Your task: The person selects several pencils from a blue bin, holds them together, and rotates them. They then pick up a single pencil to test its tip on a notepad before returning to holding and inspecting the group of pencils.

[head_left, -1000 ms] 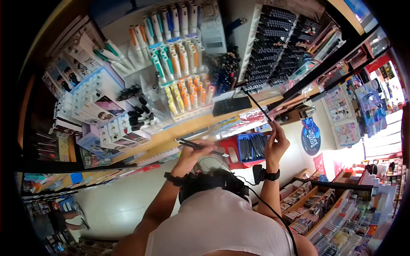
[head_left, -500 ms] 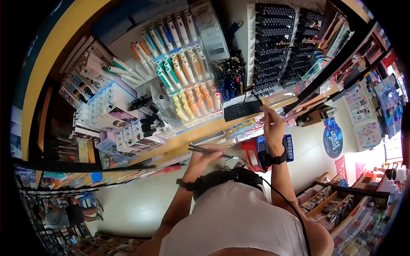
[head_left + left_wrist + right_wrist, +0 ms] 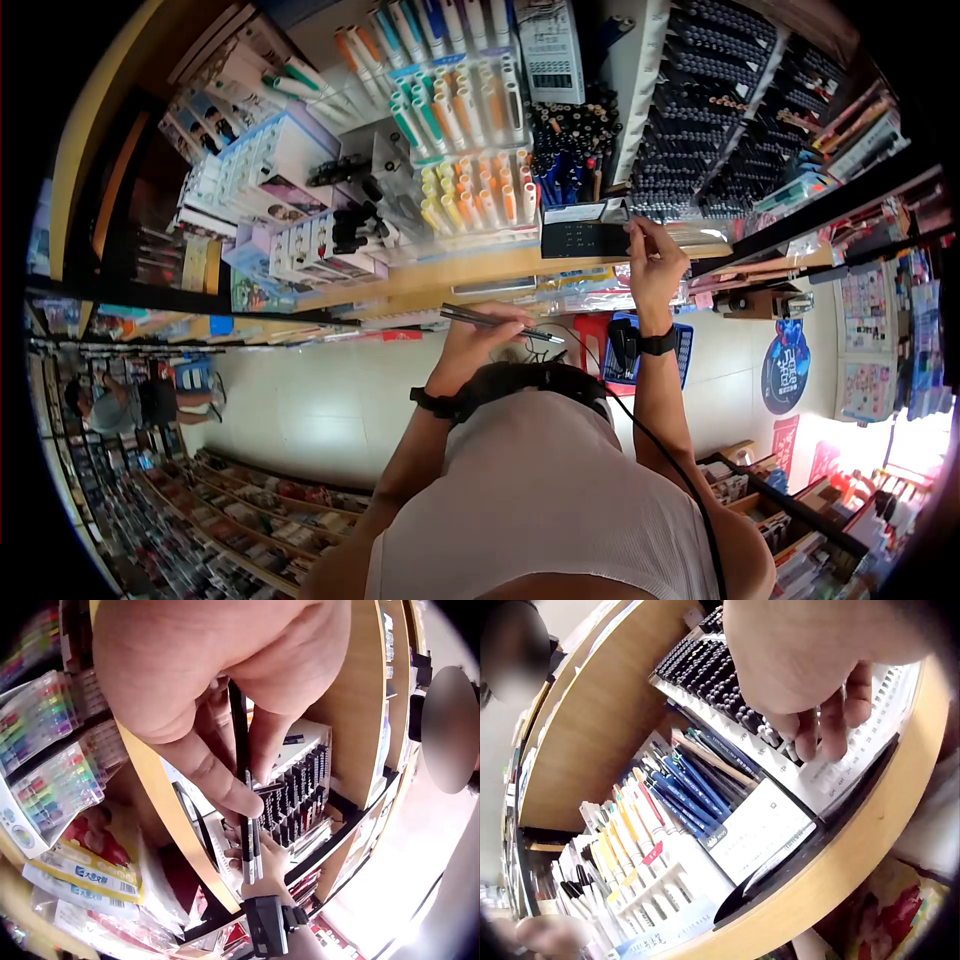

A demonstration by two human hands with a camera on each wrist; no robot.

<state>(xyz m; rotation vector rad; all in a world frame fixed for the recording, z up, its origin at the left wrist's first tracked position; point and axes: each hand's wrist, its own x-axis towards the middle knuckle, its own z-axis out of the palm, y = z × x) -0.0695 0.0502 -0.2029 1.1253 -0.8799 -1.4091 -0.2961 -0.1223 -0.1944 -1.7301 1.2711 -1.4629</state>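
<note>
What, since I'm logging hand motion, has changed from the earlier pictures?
The right hand has moved closer to the pencil rack; the dark stick it held no longer shows, so its release is unclear. The left hand still holds its slim dark sticks.

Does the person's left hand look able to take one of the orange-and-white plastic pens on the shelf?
Probably not easily: the left hand is pinching slim dark pencils. Nothing appears to cover the orange-and-white plastic pens, so freed fingers could likely manage.
</note>
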